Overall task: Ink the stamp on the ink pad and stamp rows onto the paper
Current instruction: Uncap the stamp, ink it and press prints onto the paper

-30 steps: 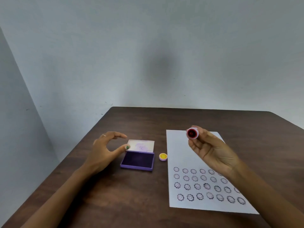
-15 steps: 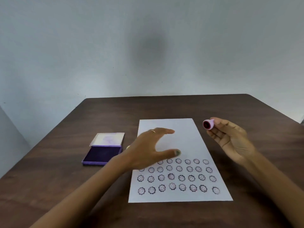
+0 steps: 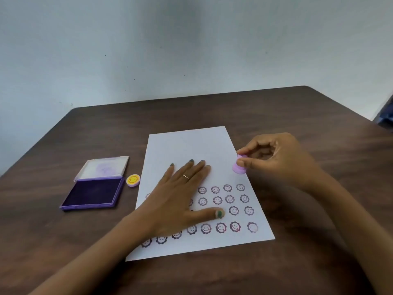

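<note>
A white sheet of paper (image 3: 191, 145) lies on the dark wooden table, its lower half covered with several rows of purple smiley stamp marks (image 3: 234, 210). My left hand (image 3: 180, 194) lies flat on the paper, fingers spread, hiding part of the rows. My right hand (image 3: 276, 160) pinches a small lilac stamp (image 3: 238, 168) between thumb and fingers, face down at the paper's right edge, just above the top row. The open purple ink pad (image 3: 93, 193) with its clear lid (image 3: 104, 168) raised sits left of the paper.
A small yellow smiley cap (image 3: 133, 180) lies between the ink pad and the paper. The table (image 3: 297, 116) stands against a pale wall; its far edge and left corner are in view. A dark object (image 3: 386, 116) shows at the far right.
My left hand moved from the ink pad onto the paper and pressed flat. My right hand turned the stamp face down and lowered it to the paper's right edge.
</note>
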Tool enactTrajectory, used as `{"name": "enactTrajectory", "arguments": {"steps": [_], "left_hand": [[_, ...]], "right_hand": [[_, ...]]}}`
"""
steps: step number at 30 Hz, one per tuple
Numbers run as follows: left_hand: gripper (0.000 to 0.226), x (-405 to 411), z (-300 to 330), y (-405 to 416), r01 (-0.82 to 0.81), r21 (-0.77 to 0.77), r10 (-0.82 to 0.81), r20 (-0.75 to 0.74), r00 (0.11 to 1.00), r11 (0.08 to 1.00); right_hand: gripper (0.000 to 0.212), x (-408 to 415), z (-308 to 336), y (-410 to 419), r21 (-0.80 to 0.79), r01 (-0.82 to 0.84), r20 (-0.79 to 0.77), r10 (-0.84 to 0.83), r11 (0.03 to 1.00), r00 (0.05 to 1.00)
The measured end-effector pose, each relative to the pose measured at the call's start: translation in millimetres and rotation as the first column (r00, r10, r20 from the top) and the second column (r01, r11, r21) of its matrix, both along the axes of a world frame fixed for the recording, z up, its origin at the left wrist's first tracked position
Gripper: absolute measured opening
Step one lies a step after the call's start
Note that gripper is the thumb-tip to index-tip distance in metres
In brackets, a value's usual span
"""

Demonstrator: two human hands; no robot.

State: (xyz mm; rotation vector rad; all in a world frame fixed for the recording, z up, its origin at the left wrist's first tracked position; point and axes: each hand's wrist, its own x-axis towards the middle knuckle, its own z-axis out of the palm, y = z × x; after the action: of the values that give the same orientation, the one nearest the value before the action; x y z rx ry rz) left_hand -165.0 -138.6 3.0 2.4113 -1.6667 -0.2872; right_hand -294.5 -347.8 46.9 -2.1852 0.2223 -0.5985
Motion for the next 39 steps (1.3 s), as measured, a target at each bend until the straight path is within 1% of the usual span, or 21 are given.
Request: {"name": "enactTrajectory", "arguments": {"steps": [4,17,39], "left_hand": [[0.097,1,1,1,0.008,0.005,-0.008,-0.004,1.000,1.000],[0.097,-1,6,3,0.000,0.033,0.001,-0.037,0.999,0.999],[0.097,0,5,2,0.000,0.043,0.001,-0.024,1.000,0.999]], "right_hand": [[0.016,0,1,4,-0.090,-0.019,-0.056,0.014,0.996,0.998],[0.018,2,1,12,-0.200,-0.047,-0.115,0.024,0.979,0.993],[0.016,1,4,17,-0.224,-0.044,-0.167,0.006,0.974,0.986]]}}
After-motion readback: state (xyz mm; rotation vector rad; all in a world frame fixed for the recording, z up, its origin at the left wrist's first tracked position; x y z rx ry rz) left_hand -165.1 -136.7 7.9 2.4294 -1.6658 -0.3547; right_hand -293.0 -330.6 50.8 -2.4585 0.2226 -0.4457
